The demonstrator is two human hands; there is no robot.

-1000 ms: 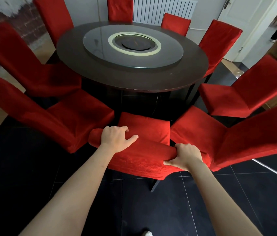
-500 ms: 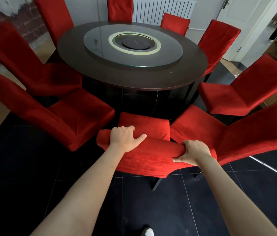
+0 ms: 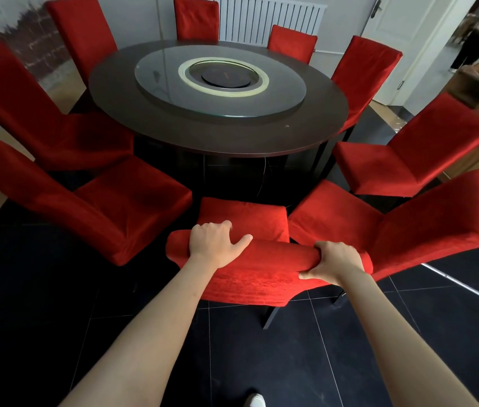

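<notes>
The left hand [image 3: 214, 245] grips the top of the backrest of the red chair [image 3: 261, 268] near its left corner, fingers curled over the front face and thumb lying along the top edge toward the middle. The right hand [image 3: 336, 261] holds the same backrest near its right corner, fingers wrapped over the top and thumb pressed against the rear face below. Both forearms reach forward from the bottom of the view. The red chair stands on the black tiled floor [image 3: 305, 362] at the near side of the round dark tabletop [image 3: 173, 133], its seat pointing toward it, with a dark gap showing between the seat's far edge and the tabletop's rim. One dark chair leg shows under the backrest; whether all the legs touch the floor cannot be told. The chair on the left [image 3: 108, 212] stands apart from it, angled toward the tabletop, while the chair on the right [image 3: 408, 227] has its seat just beside the red chair's seat. More red chairs ring the tabletop, which carries a round glass turntable [image 3: 158, 80] at its centre. Behind it a white radiator [image 3: 261, 22] hangs on the wall, with a white door [image 3: 402, 24] to the right. The tip of a white shoe [image 3: 254, 400] shows at the bottom edge.
</notes>
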